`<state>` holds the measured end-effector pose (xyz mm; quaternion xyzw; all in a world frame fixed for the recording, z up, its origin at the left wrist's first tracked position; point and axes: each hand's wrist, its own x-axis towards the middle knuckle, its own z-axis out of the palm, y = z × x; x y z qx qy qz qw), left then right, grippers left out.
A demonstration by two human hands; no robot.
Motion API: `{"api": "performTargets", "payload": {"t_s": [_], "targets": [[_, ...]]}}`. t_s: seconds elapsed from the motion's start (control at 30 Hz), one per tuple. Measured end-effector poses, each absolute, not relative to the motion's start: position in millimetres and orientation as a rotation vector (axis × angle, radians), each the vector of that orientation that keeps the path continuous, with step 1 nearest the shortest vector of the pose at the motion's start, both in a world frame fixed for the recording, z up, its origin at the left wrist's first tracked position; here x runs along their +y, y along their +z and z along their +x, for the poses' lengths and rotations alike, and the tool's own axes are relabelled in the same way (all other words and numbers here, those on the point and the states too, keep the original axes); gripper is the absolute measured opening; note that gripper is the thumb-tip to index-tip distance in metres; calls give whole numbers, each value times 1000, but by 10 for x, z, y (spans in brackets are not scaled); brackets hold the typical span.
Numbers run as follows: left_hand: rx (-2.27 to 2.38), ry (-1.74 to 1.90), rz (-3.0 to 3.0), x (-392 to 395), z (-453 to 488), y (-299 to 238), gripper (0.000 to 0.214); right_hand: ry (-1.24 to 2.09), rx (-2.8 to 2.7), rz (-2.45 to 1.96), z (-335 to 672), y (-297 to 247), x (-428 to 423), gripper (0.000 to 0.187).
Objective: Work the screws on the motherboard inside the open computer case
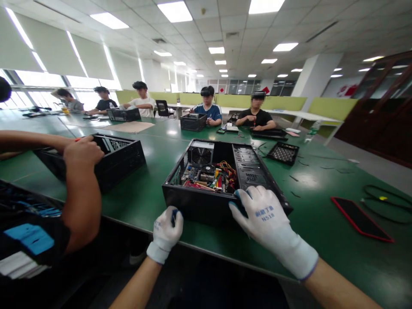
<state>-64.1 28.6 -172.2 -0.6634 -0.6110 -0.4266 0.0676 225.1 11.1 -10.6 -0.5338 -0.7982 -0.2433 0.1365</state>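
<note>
Black and boxy, the open PC case (199, 208) lay flat on the green table (313, 229), right in front of the wearer, near the edge. Prob. metal: stiff, fairly heavy, maybe a bit slippery, tho the gloves (275, 227) w/ blue-coated fingertips likely helped. Insides looked fragile, esp. the motherboard (200, 174) & loose wires (228, 171); best hold was prob. the outer walls, one hand per side, well clear of the PSU (201, 155) & boards. R hand (265, 214) was cupped over the near rim, thumb toward the near wall, well apart from the fingers; couldn't tell if it actually squeezed. L hand (167, 229) was by the near left corner, fingers curled in; couldn't tell if it touched the case or held anything.
</note>
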Motion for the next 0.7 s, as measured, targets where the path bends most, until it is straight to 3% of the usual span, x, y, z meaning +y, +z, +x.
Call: {"api": "performTargets", "payload": {"t_s": [0.7], "targets": [[-1817,-1238,-1924,190,-679,-1729,13,-581,-2283,-1312,2425,-205,205,41]]}}
